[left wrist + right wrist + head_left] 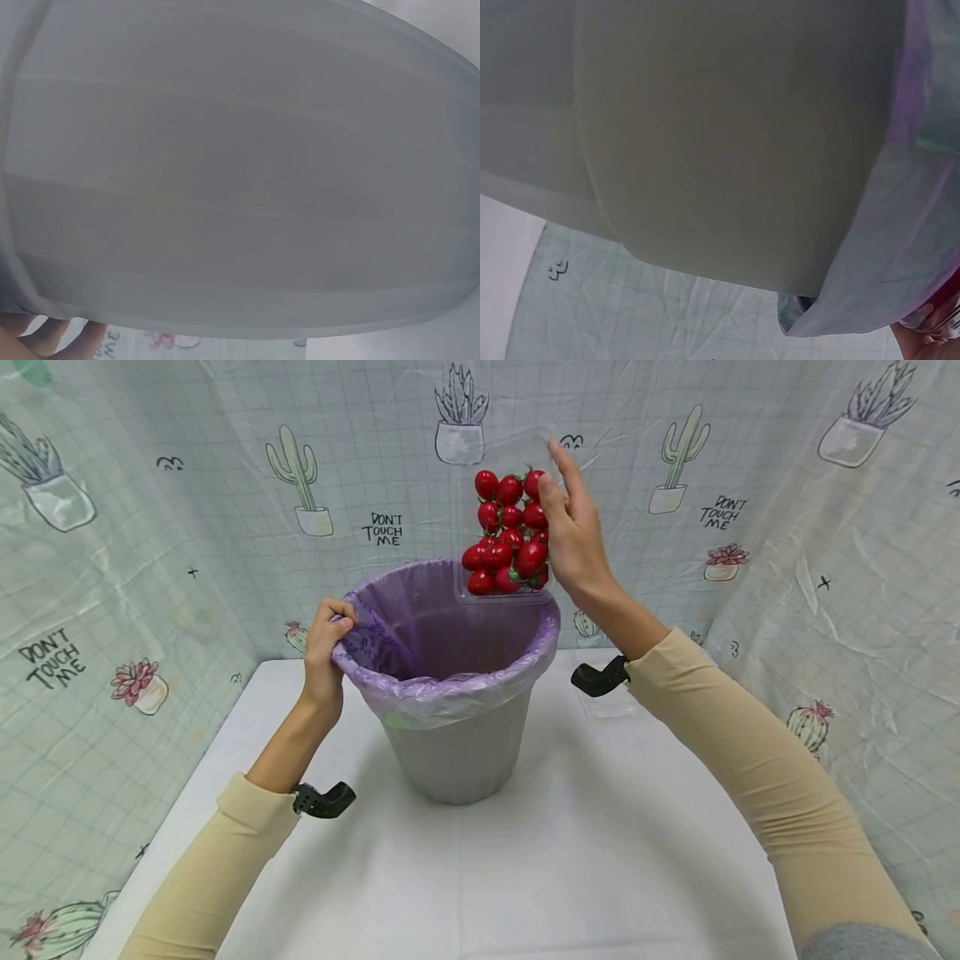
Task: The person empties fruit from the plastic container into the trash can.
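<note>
A grey trash bin [459, 756] stands upright, lined with a thin purple bag [442, 697] folded over its rim. My left hand [327, 647] grips the rim and bag at the left side, thumb on top. My right hand [579, 539] holds a clear plastic box [517, 442] by its right side. Several red cherry tomatoes [495, 555] with green stems lie in the box, which is tipped up over the far right rim, tomatoes gathered toward its lower end. In the right wrist view, the bag covers part of the right hand [922, 346]. The left wrist view shows mostly bin wall [240, 180].
A clear flat plastic piece [611, 703] lies on the white table [465, 877], right of the bin. Patterned curtains [390, 468] with cactus prints enclose the back and both sides. Each wrist carries a black camera mount [326, 802].
</note>
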`<state>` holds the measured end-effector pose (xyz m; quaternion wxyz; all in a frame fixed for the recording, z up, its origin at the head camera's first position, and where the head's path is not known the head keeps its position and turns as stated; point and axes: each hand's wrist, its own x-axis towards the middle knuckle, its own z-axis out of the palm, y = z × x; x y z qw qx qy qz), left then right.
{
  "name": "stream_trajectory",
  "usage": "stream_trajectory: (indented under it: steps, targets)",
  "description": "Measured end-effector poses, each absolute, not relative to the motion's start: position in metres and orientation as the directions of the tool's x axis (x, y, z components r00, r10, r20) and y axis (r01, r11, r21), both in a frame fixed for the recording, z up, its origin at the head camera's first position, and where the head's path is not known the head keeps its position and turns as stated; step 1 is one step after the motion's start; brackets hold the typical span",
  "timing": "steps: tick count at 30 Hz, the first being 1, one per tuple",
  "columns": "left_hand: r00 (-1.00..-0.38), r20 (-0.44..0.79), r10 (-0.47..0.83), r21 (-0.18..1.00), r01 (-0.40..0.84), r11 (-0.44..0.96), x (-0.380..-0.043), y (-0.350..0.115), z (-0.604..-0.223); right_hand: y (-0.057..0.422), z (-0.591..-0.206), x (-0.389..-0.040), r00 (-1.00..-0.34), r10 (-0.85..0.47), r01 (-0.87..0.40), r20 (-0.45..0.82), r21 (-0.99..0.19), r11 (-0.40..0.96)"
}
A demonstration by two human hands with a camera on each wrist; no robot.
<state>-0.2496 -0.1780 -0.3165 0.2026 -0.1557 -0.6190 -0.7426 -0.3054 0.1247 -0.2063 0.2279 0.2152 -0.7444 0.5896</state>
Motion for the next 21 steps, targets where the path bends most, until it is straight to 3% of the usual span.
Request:
stream_trajectory:
  steps: [21]
  targets:
    - [-0.862, 0.494, -0.112, 0.849, 0.506, -0.153, -0.2511, -0.1783, -0.3176, 0.1234, -0.2097, -0.3053, -0.797, -0.059, -0.598, 0.601, -0.771, 0.220]
